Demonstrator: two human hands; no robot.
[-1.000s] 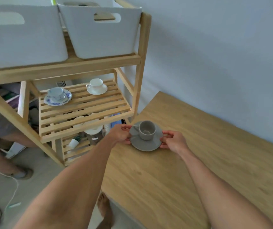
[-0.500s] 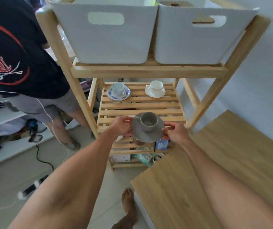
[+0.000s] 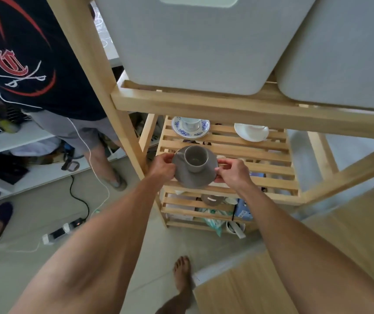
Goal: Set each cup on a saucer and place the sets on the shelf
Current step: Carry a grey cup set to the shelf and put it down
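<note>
Slats of pale wood form the middle shelf [image 3: 258, 152], under two white bins [image 3: 199, 48]; another person stands left of it on the grey floor [image 3: 45, 211]. Above that shelf's front I hold a grey saucer [image 3: 195, 177], my left hand [image 3: 162, 165] and right hand [image 3: 232, 172] pinching opposite rims. The grey cup [image 3: 195, 158] sits on it. Behind rest a blue-patterned set [image 3: 190, 126] and a white set [image 3: 251, 132].

forearms bare, no sleeves | foot [image 3: 182, 271] bare | wrists unadorned

- Pale floor [image 3: 45, 223] with a power strip [image 3: 62, 231] and cables.
- White shelving [image 3: 11, 141] at left.
- Wooden table [image 3: 317, 268] at lower right.
</note>
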